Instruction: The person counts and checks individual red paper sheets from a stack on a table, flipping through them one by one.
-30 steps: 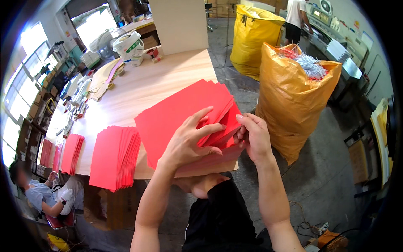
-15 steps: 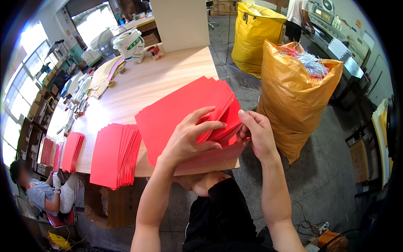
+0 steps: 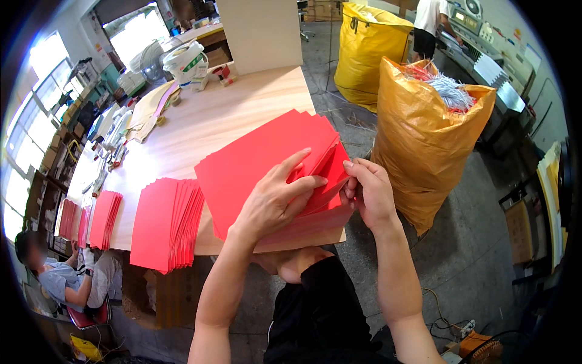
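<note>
A thick stack of red paper sheets [image 3: 260, 151] lies at the table's near right corner, its layers slightly fanned. My left hand [image 3: 276, 197] rests on the stack with its fingers apart, the fingertips by a gap where the right-hand part of the sheets is lifted. At the stack's right corner my right hand [image 3: 371, 191] pinches the edge of the red sheets between thumb and fingers. How many sheets it grips cannot be made out. To the left, a fanned pile of red sheets [image 3: 160, 224] overhangs the table's front edge.
Smaller red piles [image 3: 105, 219] line the wooden table [image 3: 242, 100] farther left. A white bucket [image 3: 185, 64] stands at the back. Right of the table are an orange sack [image 3: 424, 145] of paper shreds and a yellow sack [image 3: 370, 60]. A seated person [image 3: 66, 279] is at lower left.
My left hand's fingers have shifted slightly over the stack, the index finger stretching farther up. My right hand keeps its pinch at the corner, nearly in place.
</note>
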A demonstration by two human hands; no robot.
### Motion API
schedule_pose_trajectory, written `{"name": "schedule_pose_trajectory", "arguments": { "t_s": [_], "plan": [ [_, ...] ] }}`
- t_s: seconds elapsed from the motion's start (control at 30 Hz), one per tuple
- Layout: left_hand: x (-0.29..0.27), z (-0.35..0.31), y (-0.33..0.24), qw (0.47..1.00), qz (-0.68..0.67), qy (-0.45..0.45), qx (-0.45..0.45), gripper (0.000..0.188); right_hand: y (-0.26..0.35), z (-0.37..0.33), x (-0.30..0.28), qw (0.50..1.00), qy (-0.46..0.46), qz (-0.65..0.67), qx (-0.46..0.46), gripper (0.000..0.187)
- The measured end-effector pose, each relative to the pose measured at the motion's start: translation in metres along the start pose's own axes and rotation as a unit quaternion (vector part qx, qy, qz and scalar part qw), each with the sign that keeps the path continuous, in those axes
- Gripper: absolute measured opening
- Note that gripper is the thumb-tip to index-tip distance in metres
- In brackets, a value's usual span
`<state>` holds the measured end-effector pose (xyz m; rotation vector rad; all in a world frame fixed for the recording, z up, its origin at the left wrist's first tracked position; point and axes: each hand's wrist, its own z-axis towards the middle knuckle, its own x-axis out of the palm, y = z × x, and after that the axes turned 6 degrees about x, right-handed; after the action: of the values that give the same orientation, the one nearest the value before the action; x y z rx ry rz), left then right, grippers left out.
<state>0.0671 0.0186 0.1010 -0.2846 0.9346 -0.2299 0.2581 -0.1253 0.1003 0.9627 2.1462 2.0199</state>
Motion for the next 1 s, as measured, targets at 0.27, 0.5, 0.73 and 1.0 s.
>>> {"name": "schedule_pose_trajectory", "arguments": {
  "t_s": [0.27, 0.5, 0.73, 1.0],
  "plan": [
    [0.000, -0.001, -0.002, 0.999, -0.043, -0.013, -0.018, 0.058, -0.004, -0.002, -0.003, 1.000, 0.006, 0.009, -0.010, 0.038],
    [0.002, -0.001, 0.002, 0.996, -0.079, -0.018, -0.035, 0.054, -0.031, -0.008, -0.006, 0.843, -0.288, -0.255, -0.376, 0.034],
    [0.003, 0.001, -0.006, 0.998, 0.051, 0.032, -0.001, 0.065, -0.040, -0.030, 0.000, 0.721, 0.016, -0.585, -0.370, 0.034],
    [0.006, 0.000, -0.016, 0.984, 0.144, 0.098, 0.045, 0.099, -0.048, -0.025, -0.007, 0.727, 0.021, -0.577, -0.371, 0.042]
  ]
}}
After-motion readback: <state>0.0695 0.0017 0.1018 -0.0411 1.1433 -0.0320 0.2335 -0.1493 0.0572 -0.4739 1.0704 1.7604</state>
